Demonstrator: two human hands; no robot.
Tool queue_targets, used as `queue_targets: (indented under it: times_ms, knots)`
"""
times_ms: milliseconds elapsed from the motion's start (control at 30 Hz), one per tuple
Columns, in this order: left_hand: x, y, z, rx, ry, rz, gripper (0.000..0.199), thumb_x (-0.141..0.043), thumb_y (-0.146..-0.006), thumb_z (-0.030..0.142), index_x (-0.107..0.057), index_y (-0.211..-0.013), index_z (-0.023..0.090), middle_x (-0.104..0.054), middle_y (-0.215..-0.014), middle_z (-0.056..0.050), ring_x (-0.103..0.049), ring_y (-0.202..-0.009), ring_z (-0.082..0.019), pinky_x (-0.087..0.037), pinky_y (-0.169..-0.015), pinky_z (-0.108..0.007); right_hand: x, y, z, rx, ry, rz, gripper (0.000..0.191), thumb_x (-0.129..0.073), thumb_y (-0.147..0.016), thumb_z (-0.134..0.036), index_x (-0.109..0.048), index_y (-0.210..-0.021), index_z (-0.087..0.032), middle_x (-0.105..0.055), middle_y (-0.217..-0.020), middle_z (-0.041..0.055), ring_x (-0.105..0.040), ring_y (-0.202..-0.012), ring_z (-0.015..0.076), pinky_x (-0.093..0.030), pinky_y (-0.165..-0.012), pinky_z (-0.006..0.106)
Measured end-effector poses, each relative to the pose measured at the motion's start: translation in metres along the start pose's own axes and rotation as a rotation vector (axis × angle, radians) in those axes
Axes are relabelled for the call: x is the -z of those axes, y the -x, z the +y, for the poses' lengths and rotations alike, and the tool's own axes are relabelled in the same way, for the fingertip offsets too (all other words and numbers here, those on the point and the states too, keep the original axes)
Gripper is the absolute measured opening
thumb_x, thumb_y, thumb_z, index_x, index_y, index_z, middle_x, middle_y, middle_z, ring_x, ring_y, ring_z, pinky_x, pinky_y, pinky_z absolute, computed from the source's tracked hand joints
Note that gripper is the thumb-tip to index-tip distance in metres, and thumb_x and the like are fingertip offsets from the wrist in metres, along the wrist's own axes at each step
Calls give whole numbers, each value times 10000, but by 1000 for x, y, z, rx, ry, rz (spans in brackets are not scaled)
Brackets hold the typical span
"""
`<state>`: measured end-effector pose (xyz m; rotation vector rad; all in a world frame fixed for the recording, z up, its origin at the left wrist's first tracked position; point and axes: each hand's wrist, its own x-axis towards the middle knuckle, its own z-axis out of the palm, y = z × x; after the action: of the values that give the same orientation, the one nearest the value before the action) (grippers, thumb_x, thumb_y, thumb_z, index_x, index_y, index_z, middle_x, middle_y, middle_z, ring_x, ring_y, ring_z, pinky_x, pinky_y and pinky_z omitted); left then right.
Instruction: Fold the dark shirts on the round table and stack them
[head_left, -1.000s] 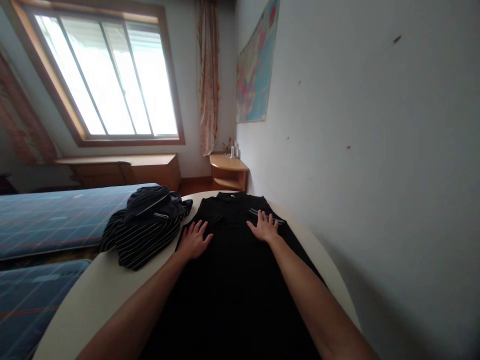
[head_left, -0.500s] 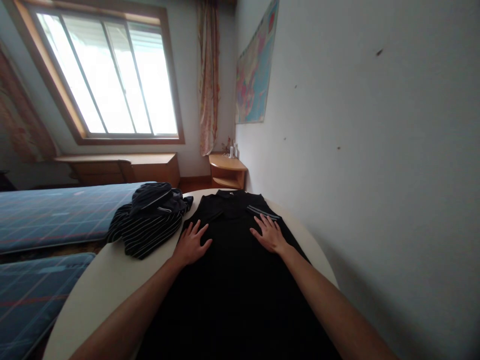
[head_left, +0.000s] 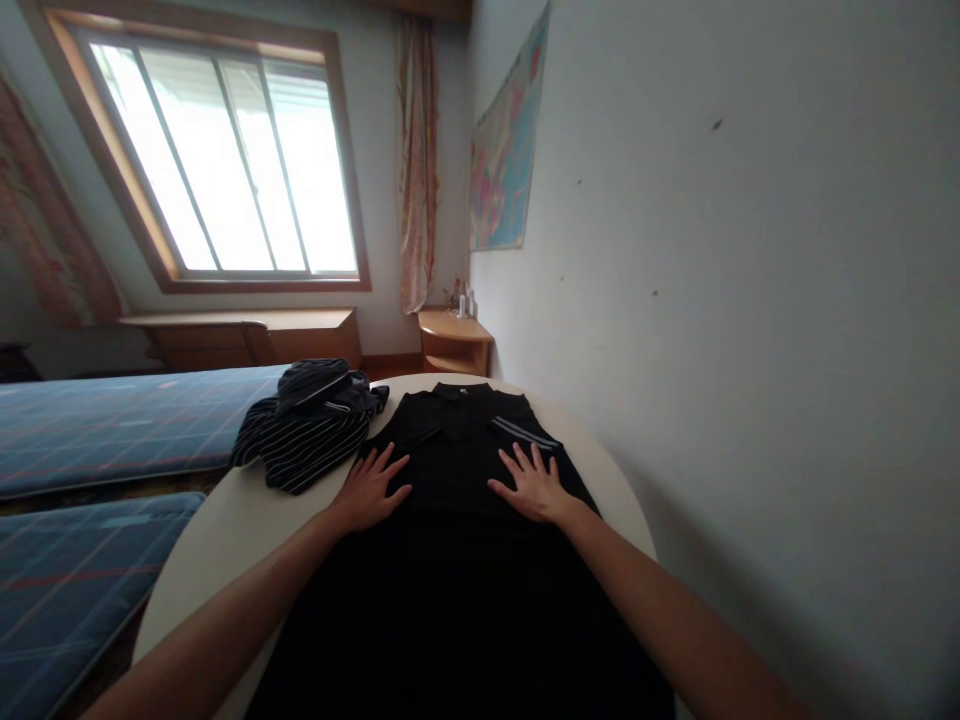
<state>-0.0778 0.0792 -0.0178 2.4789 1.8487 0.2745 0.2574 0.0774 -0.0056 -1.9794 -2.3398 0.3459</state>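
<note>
A black polo shirt (head_left: pixel 457 570) lies spread on a round cream table (head_left: pixel 217 560), its collar at the far edge. The sleeves are folded inward over the body, and the right one shows grey stripes. My left hand (head_left: pixel 370 490) rests flat on the shirt's left side, fingers spread. On the right side, just below the striped sleeve edge, my right hand (head_left: pixel 531 487) lies flat with its fingers apart. Neither hand grips the fabric. The shirt's lower end runs out of view toward me.
A crumpled pile of dark striped clothing (head_left: pixel 311 430) sits at the table's left edge. Two blue plaid mattresses (head_left: pixel 150 420) are to the left, and a white wall (head_left: pixel 720 400) rises on the right. A small wooden corner shelf (head_left: pixel 454 325) stands beyond the table.
Both hands have slid slightly toward me along the shirt, still flat. The camera view has shifted a little. The clothing pile stays on the table.
</note>
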Motion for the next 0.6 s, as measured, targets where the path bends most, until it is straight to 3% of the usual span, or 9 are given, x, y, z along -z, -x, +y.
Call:
queue_targets:
  times_ms: [167, 300, 467, 600]
  knots:
    - [8, -13, 20, 132, -11, -55, 647, -432, -921, 557, -412, -1502, 271, -237, -1627, -99, -219, -1461, -443, -237, -1141, -580, 4, -10, 2, 14, 1, 13, 897, -235, -855, -828, -184, -1578, -298, -65, -1662, 46, 62, -1505, 370, 25, -1162, 626]
    - [10, -24, 46, 247, -97, 16, 581, -508, -884, 454, -549, -1404, 199, -376, -1560, -150, -210, -1450, -477, -169, -1149, -615, 3, -18, 5, 26, -21, 85, 823, -304, -883, -776, -278, -1555, -301, -151, -1651, 39, -12, -1510, 357, -17, -1173, 603]
    - [-5, -28, 72, 208, -22, 170, 577, -457, -930, 467, -491, -1449, 217, -324, -1591, -128, -259, -1454, -411, -242, -1151, -538, 1, -14, 7, 57, -73, 223, 669, -314, -943, -672, -452, -1473, -288, -310, -1603, 38, -159, -1499, 299, -84, -1192, 519]
    - [-16, -24, 73, 171, 36, 175, 575, -421, -953, 491, -457, -1471, 245, -296, -1607, -106, -227, -1475, -378, -247, -1153, -544, 0, -9, 8, 27, -62, 212, 711, -333, -927, -697, -373, -1517, -303, -235, -1631, 36, -127, -1507, 298, -97, -1192, 507]
